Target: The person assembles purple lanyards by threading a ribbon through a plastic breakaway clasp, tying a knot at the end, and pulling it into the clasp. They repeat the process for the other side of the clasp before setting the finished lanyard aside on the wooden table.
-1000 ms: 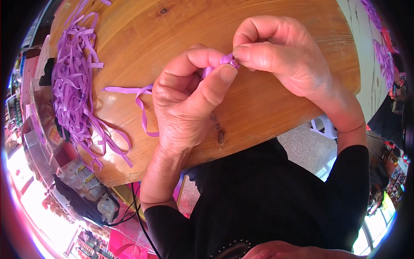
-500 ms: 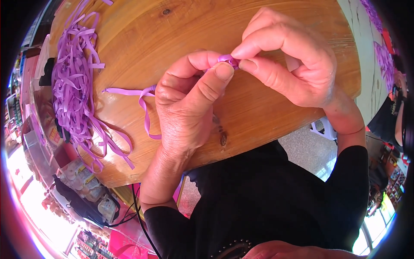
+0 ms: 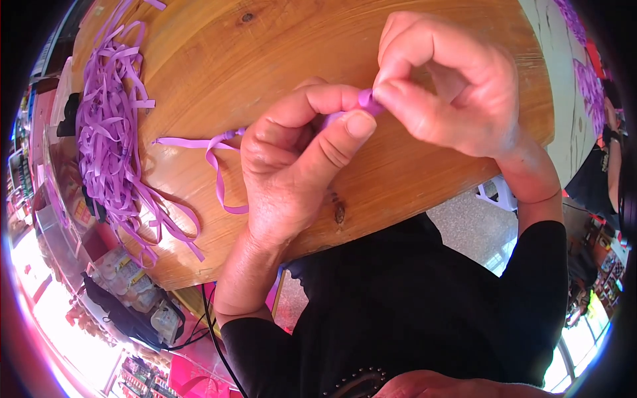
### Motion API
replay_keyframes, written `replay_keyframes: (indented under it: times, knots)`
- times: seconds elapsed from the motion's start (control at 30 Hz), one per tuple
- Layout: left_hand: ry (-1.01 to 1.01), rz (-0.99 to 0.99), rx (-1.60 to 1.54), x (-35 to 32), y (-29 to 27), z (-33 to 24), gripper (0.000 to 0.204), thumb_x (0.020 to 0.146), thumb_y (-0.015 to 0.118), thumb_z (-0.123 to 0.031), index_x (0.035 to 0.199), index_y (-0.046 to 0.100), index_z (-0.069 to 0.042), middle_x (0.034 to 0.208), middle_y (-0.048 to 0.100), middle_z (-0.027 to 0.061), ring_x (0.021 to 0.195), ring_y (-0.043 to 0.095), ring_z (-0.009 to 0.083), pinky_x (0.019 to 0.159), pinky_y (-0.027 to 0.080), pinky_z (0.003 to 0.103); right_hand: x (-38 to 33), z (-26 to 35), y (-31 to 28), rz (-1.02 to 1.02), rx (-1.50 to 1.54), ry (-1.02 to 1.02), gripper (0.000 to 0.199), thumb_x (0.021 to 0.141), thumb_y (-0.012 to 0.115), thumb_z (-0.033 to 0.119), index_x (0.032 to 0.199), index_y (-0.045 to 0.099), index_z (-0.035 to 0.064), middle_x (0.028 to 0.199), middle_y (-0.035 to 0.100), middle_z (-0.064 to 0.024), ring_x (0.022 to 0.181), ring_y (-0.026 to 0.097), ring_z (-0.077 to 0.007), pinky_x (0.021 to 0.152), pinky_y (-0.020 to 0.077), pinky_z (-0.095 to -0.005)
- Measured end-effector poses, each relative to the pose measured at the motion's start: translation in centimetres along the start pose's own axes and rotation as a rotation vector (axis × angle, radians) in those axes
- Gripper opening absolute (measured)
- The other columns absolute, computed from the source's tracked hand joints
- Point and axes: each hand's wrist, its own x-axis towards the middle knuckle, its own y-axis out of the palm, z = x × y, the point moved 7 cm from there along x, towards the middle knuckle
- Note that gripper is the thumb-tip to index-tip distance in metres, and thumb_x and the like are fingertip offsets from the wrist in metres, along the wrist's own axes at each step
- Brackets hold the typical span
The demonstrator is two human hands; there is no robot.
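Note:
A small looped piece of purple ribbon (image 3: 369,101) is held up above the wooden table between both my hands. My left hand (image 3: 292,152) pinches it between thumb and forefinger, the other fingers curled behind. The fingertips of my right hand (image 3: 444,89) are pressed together at the loop's right side and grip its end. A ribbon strand (image 3: 217,169) lies on the table at the left hand's outer side and passes out of sight behind that hand; whether it joins the held loop is hidden.
A tangled heap of purple ribbons (image 3: 109,139) lies along the table's left side. The wooden table (image 3: 298,40) has a curved edge. Plastic bags (image 3: 129,278) and a black cable (image 3: 213,325) are beyond its lower left. More purple ribbons (image 3: 588,89) lie on a pale surface at right, near another person's arm (image 3: 615,166).
Both hands' fingertips have shifted slightly right with the ribbon. My right fingers have closed in tighter, and the loop looks smaller and more drawn together.

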Motion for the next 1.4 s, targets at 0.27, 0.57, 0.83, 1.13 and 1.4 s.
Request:
replay_keyframes:
  times: [0.27, 0.57, 0.83, 1.13, 1.4]
  knots:
    - [-0.002, -0.160, 0.159, -0.7, -0.6, -0.6, 0.015, 0.089, 0.071, -0.001, 0.103, 0.071, -0.001, 0.077, 0.058, -0.0083, 0.065, 0.042, -0.0013, 0.059, 0.034, 0.015, -0.3, -1.6, -1.1, 0.068, 0.168, 0.170, 0.008, 0.091, 0.065, -0.001, 0.098, 0.065, -0.0010, 0.092, 0.064, -0.0087, 0.084, 0.062, -0.0138, 0.072, 0.0463, -0.0235]
    - [-0.030, -0.187, 0.214, -0.7, -0.8, -0.5, 0.011, 0.091, 0.069, 0.000, 0.102, 0.071, 0.000, 0.073, 0.058, -0.0095, 0.059, 0.039, -0.0038, 0.052, 0.028, 0.014, 0.7, 1.8, -0.5, 0.091, -0.462, -0.424, 0.040, 0.085, 0.074, 0.011, 0.123, 0.064, 0.0005, 0.105, 0.066, -0.0128, 0.096, 0.062, -0.0208, 0.080, 0.0476, -0.0308]
    - [-0.003, -0.181, 0.326, -0.7, -0.5, -0.6, 0.008, 0.091, 0.067, 0.000, 0.099, 0.069, 0.000, 0.070, 0.055, -0.0095, 0.057, 0.039, -0.0039, 0.050, 0.027, 0.014, 0.4, 3.3, 1.2, 0.098, -0.680, -0.461, 0.019, 0.071, 0.080, 0.006, 0.084, 0.068, -0.0012, 0.075, 0.059, -0.0077, 0.070, 0.055, -0.0216, 0.063, 0.0427, -0.0332]
    - [0.140, -0.208, 0.489, -0.7, -1.2, -2.3, 0.005, 0.090, 0.068, 0.002, 0.095, 0.069, 0.000, 0.067, 0.053, -0.0090, 0.057, 0.040, -0.0023, 0.051, 0.030, 0.015, 0.1, 2.1, -0.5, 0.153, -0.773, -0.620, 0.021, 0.071, 0.080, 0.004, 0.090, 0.072, 0.0023, 0.082, 0.065, -0.0053, 0.070, 0.060, -0.0190, 0.061, 0.0421, -0.0320]
    - [0.085, -0.306, 0.382, -0.6, -2.3, -2.6, 0.006, 0.089, 0.069, 0.001, 0.095, 0.069, 0.000, 0.066, 0.050, -0.0112, 0.058, 0.035, -0.0032, 0.053, 0.026, 0.015, 0.5, 1.6, -2.6, -0.011, -0.480, -0.381, 0.034, 0.076, 0.082, 0.007, 0.106, 0.071, -0.0008, 0.093, 0.067, -0.0117, 0.078, 0.063, -0.0232, 0.067, 0.0487, -0.0311]
